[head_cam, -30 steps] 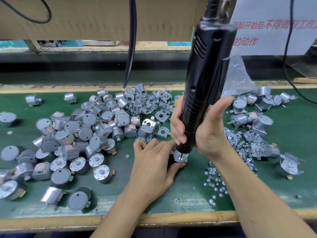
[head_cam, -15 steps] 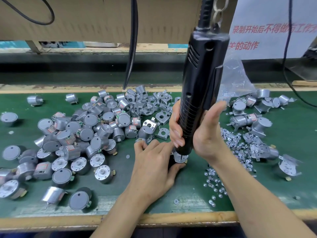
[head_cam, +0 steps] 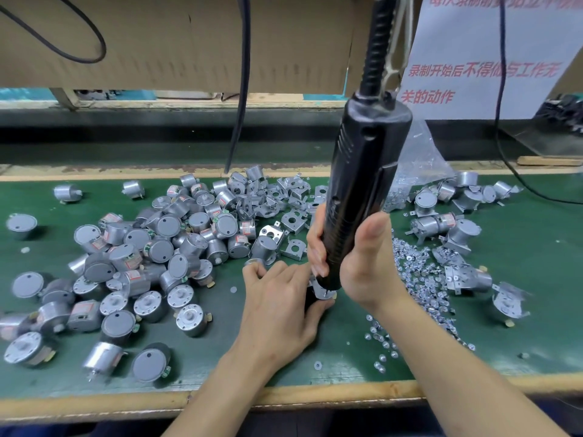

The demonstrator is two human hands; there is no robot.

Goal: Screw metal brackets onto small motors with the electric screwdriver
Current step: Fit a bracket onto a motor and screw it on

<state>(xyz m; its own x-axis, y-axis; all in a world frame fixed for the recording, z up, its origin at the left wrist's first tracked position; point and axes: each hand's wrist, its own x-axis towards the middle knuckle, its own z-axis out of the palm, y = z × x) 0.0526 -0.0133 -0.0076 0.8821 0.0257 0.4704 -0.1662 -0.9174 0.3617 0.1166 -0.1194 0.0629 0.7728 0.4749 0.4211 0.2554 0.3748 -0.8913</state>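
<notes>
Motor (head_cam: 322, 293), one unit: standing on the mat (head_cam: 536, 266) directly under the screwdriver tip, with a silver bracket plate showing on top. Most of it is hiding behind the left hand.

Left hand (head_cam: 280, 307): lying just left of the screwdriver tip, with fingers and thumb curling round the motor and holding it to the mat.

Right hand (head_cam: 362, 263): wrapping the lower barrel of the screwdriver, thumb lying up the near side, fingertips showing round the left side.

Screwdriver (head_cam: 362, 171), black: standing nearly upright with its top leaning slightly right and its tip bearing down on the motor. A ribbed cord and a chain are rising from its top out of view.

Screws (head_cam: 419, 279), small and shiny: lying scattered on the mat right of the screwdriver, some nearer than its tip.

Motor pile (head_cam: 164, 247), silver cans with grey caps: lying heaped and strewn left of the screwdriver.

Brackets (head_cam: 284, 200), loose heap: lying just left of and behind the screwdriver barrel.

Bracketed motors (head_cam: 441, 222): lying in a loose group right of the screwdriver, beyond the screws.

Bag (head_cam: 419, 159), clear plastic: slumping behind the screwdriver on its right, holding small shiny parts.

Cable (head_cam: 239, 89), black: hanging behind and left of the screwdriver.

Cardboard (head_cam: 189, 42), brown: hanging across the back, left of the screwdriver's cord.

Sign (head_cam: 489, 58), white with red characters: hanging right of the cord.
</notes>
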